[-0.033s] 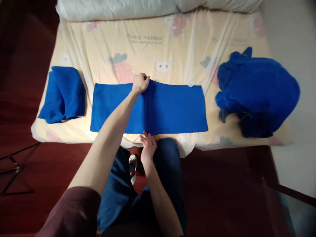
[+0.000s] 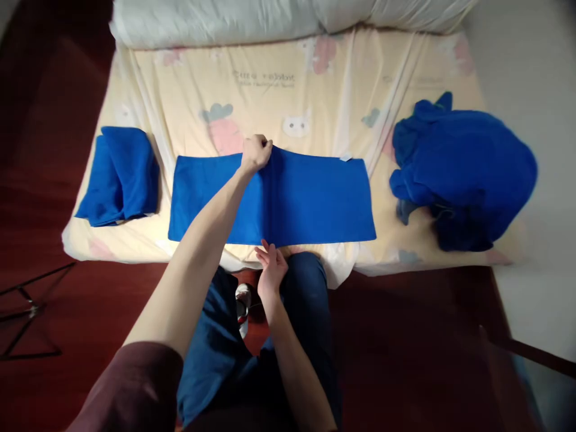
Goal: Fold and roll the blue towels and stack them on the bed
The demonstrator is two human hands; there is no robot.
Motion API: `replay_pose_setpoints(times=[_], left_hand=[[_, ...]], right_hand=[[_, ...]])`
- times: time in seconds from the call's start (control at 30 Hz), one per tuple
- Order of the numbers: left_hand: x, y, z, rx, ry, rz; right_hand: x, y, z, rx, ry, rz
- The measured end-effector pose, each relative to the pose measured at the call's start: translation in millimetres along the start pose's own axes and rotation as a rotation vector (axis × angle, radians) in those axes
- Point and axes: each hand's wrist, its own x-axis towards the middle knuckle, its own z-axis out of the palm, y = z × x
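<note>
A blue cloth, like a towel (image 2: 319, 198), lies spread as a long rectangle across the bed, with a raised crease at its middle. A small white tag shows on its far edge. My left hand (image 2: 256, 152) is closed on the far edge at the crease, lifting it a little. At the near edge of the same crease, my right hand (image 2: 272, 264) has its fingertips on the cloth, seemingly pinching it; the thumb is partly hidden. A folded blue cloth (image 2: 121, 177) rests to the left. On the right sits a crumpled blue heap of cloth (image 2: 472, 174).
The bed has a pale yellow sheet (image 2: 261, 99) printed with rabbits and carrots. A rolled grey-white quilt (image 2: 216, 23) runs along the back. A black tripod-like stand (image 2: 31, 309) is on the dark red floor at left. A pale wall (image 2: 531, 90) rises at right.
The view has shifted slightly. Both hands keep their places at the crease of the blue towel.
</note>
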Motion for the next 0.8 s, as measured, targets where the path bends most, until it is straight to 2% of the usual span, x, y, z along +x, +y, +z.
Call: replay_pose_setpoints(times=[0.1, 0.23, 0.33, 0.43, 0.53, 0.63, 0.7, 0.8], left_hand=[[-10.3, 35.8, -33.5, -0.038, 0.072, -0.035], [-39.5, 102.4, -97.9, -0.174, 0.151, -0.056], [-75.1, 149.7, -153.4, -0.288, 0.167, -0.001], [-117.1, 184.0, -210.3, -0.333, 0.209, 0.124], [-157.7, 206.0, -261.2, -0.349, 0.301, 0.225], [-194.0, 219.8, -299.9, -0.371, 0.359, 0.262], [-216.5, 224.6, -318.0, -0.383, 0.372, 0.277], [-246.7, 225.7, -336.0, -0.393, 0.37, 0.287]], right_hand=[[-17.1, -28.2, -1.3, -0.108, -0.065, -0.199], [-38.9, -84.7, -18.9, -0.239, -0.159, -0.512], [-48.3, -144.7, -28.1, -0.24, -0.191, -0.702], [-59.1, -217.5, -23.1, -0.221, -0.251, -0.842], [-77.9, -288.6, -7.9, -0.243, -0.346, -0.949], [-102.5, -343.5, 8.9, -0.243, -0.454, -0.975], [-118.3, -367.8, 18.3, -0.238, -0.509, -0.936], [-135.9, -386.9, 28.5, -0.24, -0.557, -0.857]])
